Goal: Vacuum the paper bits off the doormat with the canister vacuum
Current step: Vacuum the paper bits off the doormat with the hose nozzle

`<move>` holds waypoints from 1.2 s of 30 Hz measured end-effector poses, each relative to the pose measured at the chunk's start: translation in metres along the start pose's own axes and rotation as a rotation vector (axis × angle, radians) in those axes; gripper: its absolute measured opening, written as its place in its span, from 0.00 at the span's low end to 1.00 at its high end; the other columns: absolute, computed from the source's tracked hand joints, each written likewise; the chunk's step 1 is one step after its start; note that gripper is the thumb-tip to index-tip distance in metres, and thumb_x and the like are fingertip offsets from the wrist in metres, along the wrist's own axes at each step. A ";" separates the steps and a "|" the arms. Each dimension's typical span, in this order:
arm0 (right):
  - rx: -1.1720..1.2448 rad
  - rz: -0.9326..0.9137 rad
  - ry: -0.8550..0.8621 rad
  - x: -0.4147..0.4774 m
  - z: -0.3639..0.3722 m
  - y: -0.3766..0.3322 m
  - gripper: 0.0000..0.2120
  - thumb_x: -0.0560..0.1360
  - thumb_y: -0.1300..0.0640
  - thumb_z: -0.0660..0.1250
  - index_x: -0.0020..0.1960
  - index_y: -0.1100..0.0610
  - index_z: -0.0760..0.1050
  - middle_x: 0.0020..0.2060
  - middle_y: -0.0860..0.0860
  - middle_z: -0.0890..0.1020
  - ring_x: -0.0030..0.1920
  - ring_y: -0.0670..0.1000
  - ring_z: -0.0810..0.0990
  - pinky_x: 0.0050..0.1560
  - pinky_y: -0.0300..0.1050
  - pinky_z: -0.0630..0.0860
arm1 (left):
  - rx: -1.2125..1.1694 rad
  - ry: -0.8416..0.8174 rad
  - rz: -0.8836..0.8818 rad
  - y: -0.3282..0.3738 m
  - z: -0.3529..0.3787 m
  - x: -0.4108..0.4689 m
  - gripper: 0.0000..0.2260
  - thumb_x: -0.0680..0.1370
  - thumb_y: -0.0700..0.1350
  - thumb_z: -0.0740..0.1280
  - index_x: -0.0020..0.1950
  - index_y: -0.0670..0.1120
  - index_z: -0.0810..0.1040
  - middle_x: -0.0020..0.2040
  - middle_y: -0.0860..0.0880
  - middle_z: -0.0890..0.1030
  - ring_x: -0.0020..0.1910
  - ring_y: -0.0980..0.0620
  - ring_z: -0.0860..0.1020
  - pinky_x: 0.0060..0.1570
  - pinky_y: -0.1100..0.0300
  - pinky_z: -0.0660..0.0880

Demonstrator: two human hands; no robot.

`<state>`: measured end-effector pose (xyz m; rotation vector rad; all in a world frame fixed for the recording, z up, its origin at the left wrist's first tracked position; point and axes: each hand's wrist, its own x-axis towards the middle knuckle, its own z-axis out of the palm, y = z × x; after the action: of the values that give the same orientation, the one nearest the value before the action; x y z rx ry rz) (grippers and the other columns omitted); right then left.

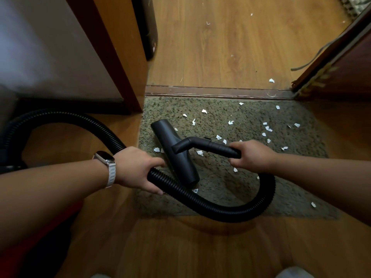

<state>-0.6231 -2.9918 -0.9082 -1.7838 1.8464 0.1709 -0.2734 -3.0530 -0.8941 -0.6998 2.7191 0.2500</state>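
- The left hand (136, 169), with a pale watch (106, 159) on its wrist, grips the black ribbed hose (200, 201).
- The right hand (253, 155) grips the black handle tube (216, 147), which joins the floor nozzle (172, 147).
- The nozzle lies on the left part of the green-grey doormat (241, 185).
- White paper bits (267, 128) lie scattered over the mat, a few on the wooden floor (220, 47) beyond the threshold strip (200, 91).
- The hose loops across the mat's near edge, then arcs away left.
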 end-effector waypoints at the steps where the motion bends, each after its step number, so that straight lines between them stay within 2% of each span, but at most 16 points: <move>1: -0.022 -0.017 -0.014 0.002 0.000 -0.003 0.09 0.71 0.47 0.68 0.49 0.48 0.76 0.33 0.47 0.79 0.35 0.50 0.78 0.38 0.45 0.76 | 0.003 -0.003 0.002 0.001 0.000 -0.003 0.45 0.61 0.83 0.43 0.65 0.58 0.72 0.42 0.57 0.80 0.41 0.55 0.79 0.41 0.58 0.77; 5: -0.086 -0.093 -0.035 0.009 0.003 -0.018 0.06 0.73 0.47 0.68 0.45 0.47 0.72 0.32 0.46 0.76 0.36 0.51 0.76 0.33 0.43 0.67 | 0.002 -0.042 0.014 0.003 0.001 -0.015 0.38 0.63 0.83 0.44 0.49 0.56 0.75 0.37 0.57 0.78 0.36 0.56 0.77 0.40 0.56 0.78; 8: -0.132 -0.139 -0.042 0.017 0.009 -0.026 0.07 0.74 0.46 0.67 0.45 0.46 0.70 0.31 0.45 0.74 0.36 0.52 0.76 0.35 0.44 0.71 | 0.009 -0.073 0.003 0.006 0.001 -0.019 0.32 0.66 0.81 0.51 0.42 0.55 0.71 0.35 0.56 0.77 0.34 0.56 0.76 0.39 0.55 0.78; 10: -0.179 -0.161 -0.030 0.020 0.012 -0.026 0.08 0.74 0.45 0.66 0.47 0.47 0.70 0.31 0.45 0.73 0.36 0.53 0.75 0.37 0.45 0.73 | 0.022 -0.072 -0.008 0.008 0.000 -0.018 0.30 0.66 0.80 0.53 0.42 0.54 0.71 0.35 0.56 0.77 0.34 0.55 0.76 0.39 0.55 0.78; 14: -0.176 -0.123 -0.005 0.015 0.011 -0.017 0.09 0.74 0.45 0.65 0.49 0.50 0.73 0.35 0.46 0.75 0.38 0.53 0.75 0.36 0.44 0.70 | 0.042 -0.038 -0.018 0.006 -0.003 -0.009 0.32 0.66 0.81 0.52 0.42 0.53 0.72 0.34 0.56 0.76 0.33 0.56 0.76 0.38 0.56 0.78; 16: -0.137 -0.065 -0.004 0.010 0.008 -0.008 0.08 0.74 0.46 0.66 0.49 0.49 0.73 0.35 0.47 0.77 0.39 0.54 0.78 0.35 0.44 0.70 | 0.038 -0.018 -0.015 0.004 -0.004 -0.003 0.33 0.65 0.82 0.50 0.41 0.54 0.71 0.34 0.56 0.75 0.33 0.56 0.75 0.37 0.57 0.77; 19: -0.080 0.030 0.010 0.002 0.003 0.006 0.07 0.74 0.47 0.67 0.50 0.46 0.74 0.37 0.46 0.78 0.40 0.53 0.79 0.38 0.46 0.76 | 0.024 0.015 -0.020 0.001 -0.003 0.006 0.35 0.61 0.83 0.44 0.40 0.54 0.70 0.34 0.56 0.76 0.33 0.56 0.76 0.37 0.57 0.77; 22: -0.063 0.100 0.035 -0.006 -0.001 0.017 0.07 0.74 0.47 0.67 0.43 0.47 0.71 0.34 0.45 0.76 0.38 0.52 0.77 0.34 0.44 0.69 | 0.020 0.025 -0.022 -0.001 -0.002 0.014 0.37 0.60 0.83 0.43 0.41 0.54 0.71 0.34 0.56 0.77 0.34 0.56 0.77 0.38 0.56 0.78; 25: -0.061 0.122 0.047 -0.010 -0.003 0.019 0.07 0.74 0.47 0.67 0.43 0.48 0.71 0.35 0.46 0.78 0.37 0.52 0.77 0.32 0.43 0.67 | 0.033 0.053 -0.012 -0.002 -0.003 0.019 0.38 0.60 0.83 0.43 0.42 0.53 0.72 0.35 0.56 0.77 0.35 0.55 0.77 0.38 0.57 0.78; 32: -0.084 0.028 0.052 -0.001 -0.004 -0.007 0.06 0.74 0.46 0.66 0.46 0.46 0.71 0.33 0.45 0.76 0.36 0.52 0.76 0.34 0.44 0.68 | 0.045 0.020 -0.002 -0.004 -0.003 0.004 0.38 0.60 0.83 0.42 0.42 0.54 0.71 0.35 0.55 0.77 0.34 0.55 0.76 0.39 0.55 0.78; 36: -0.125 -0.066 0.004 0.015 -0.005 -0.032 0.06 0.76 0.46 0.65 0.49 0.46 0.70 0.35 0.45 0.75 0.38 0.53 0.77 0.35 0.44 0.69 | 0.056 -0.036 -0.001 -0.003 -0.003 -0.008 0.35 0.63 0.83 0.47 0.42 0.54 0.70 0.34 0.56 0.75 0.33 0.55 0.76 0.38 0.56 0.78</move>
<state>-0.5938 -3.0107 -0.9024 -1.9281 1.8128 0.2631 -0.2660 -3.0531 -0.8886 -0.6751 2.6807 0.1839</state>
